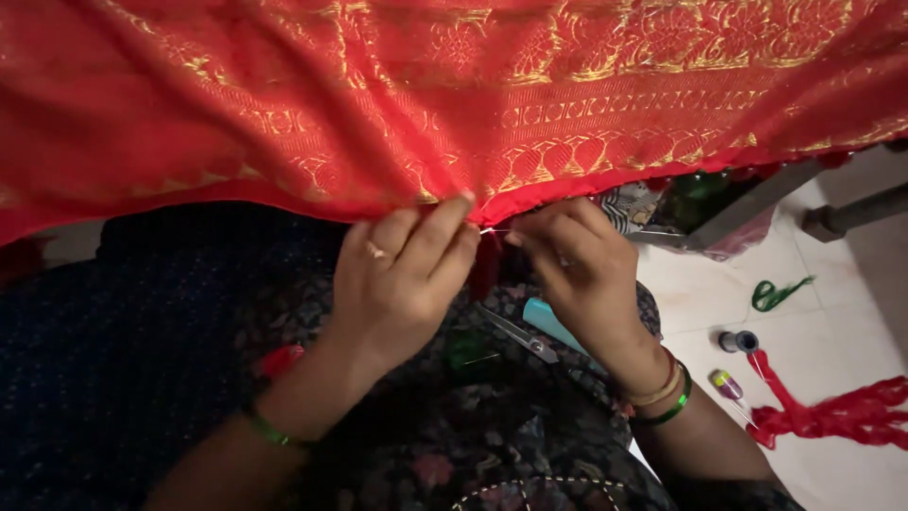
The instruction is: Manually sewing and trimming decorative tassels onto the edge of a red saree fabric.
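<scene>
A red cloth with gold woven patterns [454,104] hangs across the whole upper view. My left hand [402,274] pinches its lower hem between thumb and fingers. Just to the right, my right hand [577,265] holds a thin needle [492,230] at the same hem, its tip pointing toward my left fingers. A small red tassel [486,265] dangles from the hem between the two hands. Both wrists wear green bangles.
Small scissors [520,334] and a light blue object [553,324] lie on my dark patterned lap. On the white floor at right are a red thread bundle [832,416], two small thread spools [736,342], green thread [776,293] and grey metal legs [851,216].
</scene>
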